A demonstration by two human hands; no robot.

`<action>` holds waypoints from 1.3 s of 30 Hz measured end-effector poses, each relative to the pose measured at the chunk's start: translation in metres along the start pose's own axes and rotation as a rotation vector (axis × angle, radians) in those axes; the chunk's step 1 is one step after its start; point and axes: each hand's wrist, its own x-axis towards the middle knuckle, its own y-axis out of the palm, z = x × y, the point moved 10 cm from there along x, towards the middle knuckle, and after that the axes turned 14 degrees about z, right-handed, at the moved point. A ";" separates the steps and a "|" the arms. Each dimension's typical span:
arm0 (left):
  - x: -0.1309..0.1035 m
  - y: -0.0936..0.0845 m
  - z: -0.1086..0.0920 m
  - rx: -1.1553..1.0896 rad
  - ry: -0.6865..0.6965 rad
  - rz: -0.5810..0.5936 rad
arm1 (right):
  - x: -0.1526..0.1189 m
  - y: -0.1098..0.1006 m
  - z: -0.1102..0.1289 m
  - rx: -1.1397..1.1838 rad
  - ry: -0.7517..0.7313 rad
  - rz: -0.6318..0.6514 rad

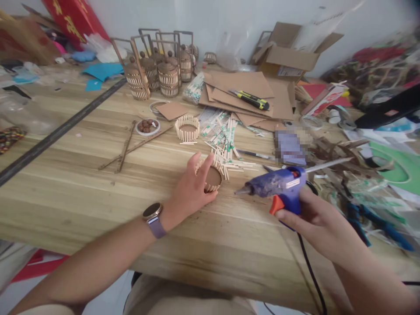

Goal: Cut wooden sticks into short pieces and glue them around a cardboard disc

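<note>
My right hand [315,218] is wrapped round the handle of a blue hot glue gun [278,186], its nozzle pointing left and a glue stick jutting from the back. My left hand [193,188] grips a small round basket [215,178] of upright wooden sticks with a brown base, thumb at the near rim and fingers over the far side. Part of that basket is hidden by the hand. Just behind it lies a loose pile of short wooden sticks [229,164]. A second stick basket [187,129] stands farther back.
Several finished lidded baskets [169,78] with tall handles stand at the back. Cardboard sheets [239,85] carry a yellow utility knife [251,99]. A bowl of brown beads [147,127] sits by crossed wooden strips [126,148]. Blue-handled pliers [377,223] lie right; the gun's cord [306,262] hangs down.
</note>
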 end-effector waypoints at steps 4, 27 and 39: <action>0.000 0.001 0.001 0.005 -0.008 0.020 | 0.018 0.029 -0.017 0.517 0.002 0.127; -0.001 0.000 -0.001 0.039 0.023 -0.003 | 0.028 0.061 -0.015 -0.106 -0.036 0.269; -0.001 -0.001 -0.002 0.024 0.024 -0.006 | 0.028 0.067 -0.015 -0.156 -0.070 0.275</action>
